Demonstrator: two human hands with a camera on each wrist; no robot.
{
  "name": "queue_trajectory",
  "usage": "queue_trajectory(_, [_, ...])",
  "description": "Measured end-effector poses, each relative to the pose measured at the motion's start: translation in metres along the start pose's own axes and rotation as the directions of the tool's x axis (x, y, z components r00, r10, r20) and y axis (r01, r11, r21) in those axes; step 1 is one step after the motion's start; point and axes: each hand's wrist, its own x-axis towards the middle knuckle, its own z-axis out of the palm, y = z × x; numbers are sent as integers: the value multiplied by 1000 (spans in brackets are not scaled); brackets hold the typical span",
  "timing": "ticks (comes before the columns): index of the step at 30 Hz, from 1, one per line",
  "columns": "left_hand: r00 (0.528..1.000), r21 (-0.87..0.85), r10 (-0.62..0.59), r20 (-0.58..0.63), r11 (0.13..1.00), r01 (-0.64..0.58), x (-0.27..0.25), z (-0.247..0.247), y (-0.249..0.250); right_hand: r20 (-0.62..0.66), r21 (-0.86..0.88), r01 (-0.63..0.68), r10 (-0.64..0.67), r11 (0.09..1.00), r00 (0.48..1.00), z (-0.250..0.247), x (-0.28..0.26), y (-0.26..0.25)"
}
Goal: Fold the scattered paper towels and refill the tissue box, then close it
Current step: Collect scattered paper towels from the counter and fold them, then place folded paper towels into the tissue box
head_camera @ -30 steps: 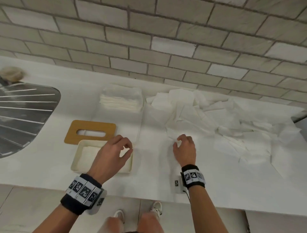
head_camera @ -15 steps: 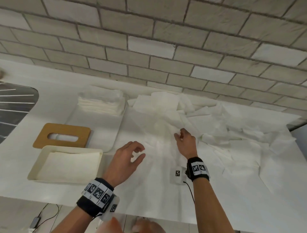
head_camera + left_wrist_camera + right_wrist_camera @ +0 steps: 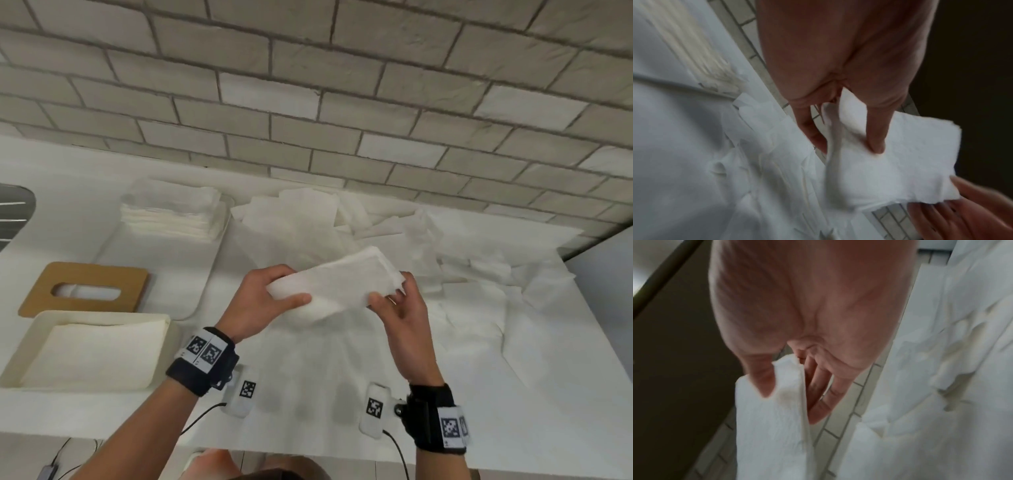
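Both hands hold one white paper towel (image 3: 337, 281) in the air above the counter. My left hand (image 3: 274, 296) pinches its left end between thumb and fingers; the left wrist view shows the towel (image 3: 890, 164) under the thumb. My right hand (image 3: 394, 299) pinches the right end, and the towel (image 3: 772, 426) sits between thumb and fingers in the right wrist view. The cream tissue box (image 3: 20, 346) stands open at front left with folded towels inside. Its brown slotted lid (image 3: 37, 291) lies flat behind it. Scattered towels (image 3: 462, 270) cover the counter's right side.
A stack of folded towels (image 3: 171, 214) sits on a white tray (image 3: 164, 274) at the back left. A metal sink (image 3: 13, 212) is at the far left edge. A brick wall (image 3: 308, 102) backs the counter. The counter's right end drops off at the far right.
Both hands were over the counter, the right one touching the towels. Now they have lifted one towel and hold it between them. The view has shifted right.
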Motion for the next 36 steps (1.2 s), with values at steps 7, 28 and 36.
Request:
queue_trajectory(7, [994, 182, -44, -100, 981, 62, -39, -4, -30, -151, -364, -83, 29, 928, 988, 15, -32, 67])
queue_trajectory(28, [974, -12, 17, -227, 1000, -20, -132, -23, -105, -467, -130, -113, 40, 985, 883, 153, -124, 114])
queue_trajectory(36, [987, -27, -34, -156, 999, 30, -128, -21, -120, -448, -117, -196, 125, 974, 885, 164, -111, 128])
